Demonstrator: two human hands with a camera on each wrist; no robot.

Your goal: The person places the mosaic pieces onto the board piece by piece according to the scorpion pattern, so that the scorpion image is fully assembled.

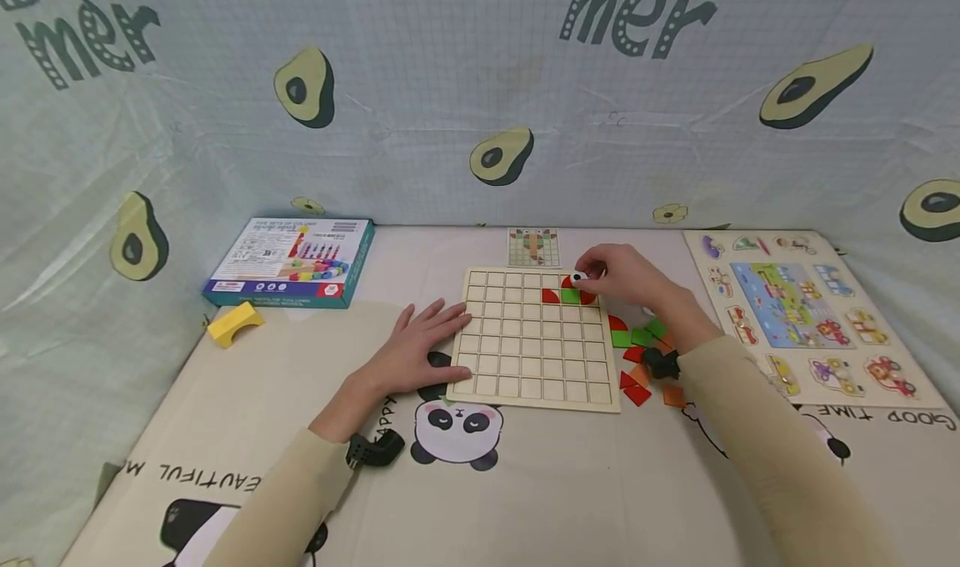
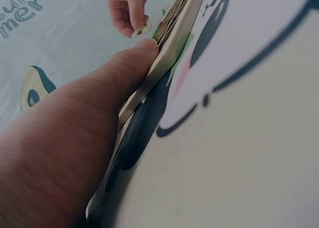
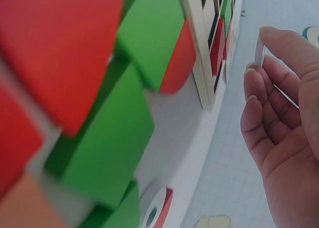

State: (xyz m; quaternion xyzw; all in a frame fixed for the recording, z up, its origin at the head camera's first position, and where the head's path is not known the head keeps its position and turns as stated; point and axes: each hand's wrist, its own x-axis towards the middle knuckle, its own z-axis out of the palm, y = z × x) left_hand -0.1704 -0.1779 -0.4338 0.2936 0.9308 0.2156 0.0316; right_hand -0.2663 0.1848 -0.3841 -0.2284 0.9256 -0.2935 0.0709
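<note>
A wooden grid board (image 1: 521, 346) lies flat on the table. Near its far right corner it carries a few red pieces (image 1: 551, 296) and a green square piece (image 1: 570, 297). My right hand (image 1: 618, 275) is over that corner, pinching a small white tile (image 3: 259, 53) with a black dot between thumb and fingertips. Spread out flat, my left hand (image 1: 420, 350) rests at the board's left edge, its fingertips and thumb touching the rim. Just beyond the board lies a small pattern card (image 1: 533, 248) with a figure on a grid.
Loose red, orange and green pieces (image 3: 112, 138) lie scattered right of the board, beside a white eye-marked piece (image 3: 153, 208). A picture puzzle board (image 1: 795, 304) is at the far right. At the back left are a boxed set (image 1: 292, 260) and a yellow arch block (image 1: 235, 324).
</note>
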